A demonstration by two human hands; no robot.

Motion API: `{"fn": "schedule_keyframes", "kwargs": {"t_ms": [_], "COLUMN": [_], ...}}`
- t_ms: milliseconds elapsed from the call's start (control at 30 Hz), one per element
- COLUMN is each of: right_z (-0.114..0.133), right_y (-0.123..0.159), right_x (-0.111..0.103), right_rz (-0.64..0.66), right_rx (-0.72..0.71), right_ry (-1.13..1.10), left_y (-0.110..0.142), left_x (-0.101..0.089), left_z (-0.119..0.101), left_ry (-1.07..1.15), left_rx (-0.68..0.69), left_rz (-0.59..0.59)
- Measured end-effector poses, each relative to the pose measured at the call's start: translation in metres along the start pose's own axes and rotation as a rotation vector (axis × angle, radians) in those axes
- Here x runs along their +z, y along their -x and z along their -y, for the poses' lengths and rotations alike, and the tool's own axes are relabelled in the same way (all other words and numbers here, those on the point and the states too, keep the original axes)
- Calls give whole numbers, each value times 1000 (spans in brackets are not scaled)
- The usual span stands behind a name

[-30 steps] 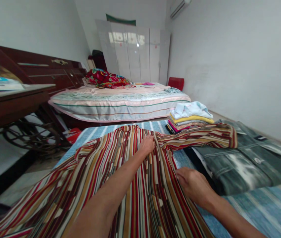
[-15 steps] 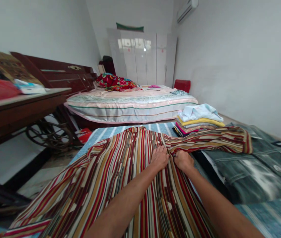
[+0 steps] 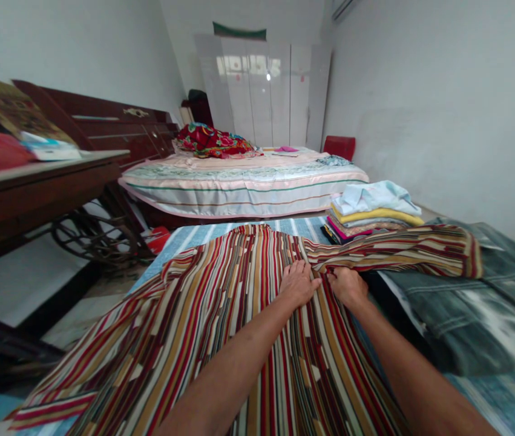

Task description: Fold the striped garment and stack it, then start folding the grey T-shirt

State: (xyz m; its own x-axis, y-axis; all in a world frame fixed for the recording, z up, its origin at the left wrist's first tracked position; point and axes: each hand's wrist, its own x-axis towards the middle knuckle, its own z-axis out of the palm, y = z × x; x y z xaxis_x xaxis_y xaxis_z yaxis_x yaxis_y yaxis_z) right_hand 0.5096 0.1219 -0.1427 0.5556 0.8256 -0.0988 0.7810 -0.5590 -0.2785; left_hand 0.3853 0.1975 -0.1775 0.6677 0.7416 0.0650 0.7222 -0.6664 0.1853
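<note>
Blue cloth (image 3: pixel 184 239) shows beneath everything, lower half of the frame. Right of centre, the right hand (image 3: pixel 348 286) pinches the shirt (image 3: pixel 239 290) under one sleeve (image 3: pixel 406 253); the left hand (image 3: pixel 299 283) presses flat beside it, fingers slightly spread. The shirt fills the lower centre, sleeves out, apparently not yet folded. Toward the right, the stack (image 3: pixel 377 217) looks folded already; the sleeve overlaps denim (image 3: pixel 479 321).

No readable text, brand or number; small red marks (image 3: pixel 302 79) on the wardrobe doors (image 3: pixel 259 115) too blurred.
</note>
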Motion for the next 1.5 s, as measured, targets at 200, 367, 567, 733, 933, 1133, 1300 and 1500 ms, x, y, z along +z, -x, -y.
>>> {"fn": "schedule_keyframes", "kwargs": {"t_ms": [200, 367, 567, 733, 933, 1133, 1300, 1500], "right_z": [-1, -6, -19, -26, -37, -47, -62, -94], "right_y": [4, 29, 42, 61, 89, 153, 199, 206], "right_x": [2, 7, 12, 6, 5, 11, 41, 82], "right_rz": [-44, -23, -6, -6, 11, -64, -223, -368], "right_rx": [4, -131, -218, -320, -384, -593, -753, -739], "right_ry": [-21, -163, -286, -330, -264, -214, -61, 76], "left_y": [-2, -2, -3, 8, 56, 134, 192, 235], "left_x": [3, 7, 3, -13, -31, -55, -65, -67], "left_z": [0, 1, 2, -5, -16, -2, 22, 52], "left_ry": [-14, -25, -1, 24, -8, -19, -38, -72], "left_rx": [9, 27, 31, 11, 14, -31, -134, -301], "left_rz": [-12, -42, -38, -65, -1, 69, 26, -31]}}
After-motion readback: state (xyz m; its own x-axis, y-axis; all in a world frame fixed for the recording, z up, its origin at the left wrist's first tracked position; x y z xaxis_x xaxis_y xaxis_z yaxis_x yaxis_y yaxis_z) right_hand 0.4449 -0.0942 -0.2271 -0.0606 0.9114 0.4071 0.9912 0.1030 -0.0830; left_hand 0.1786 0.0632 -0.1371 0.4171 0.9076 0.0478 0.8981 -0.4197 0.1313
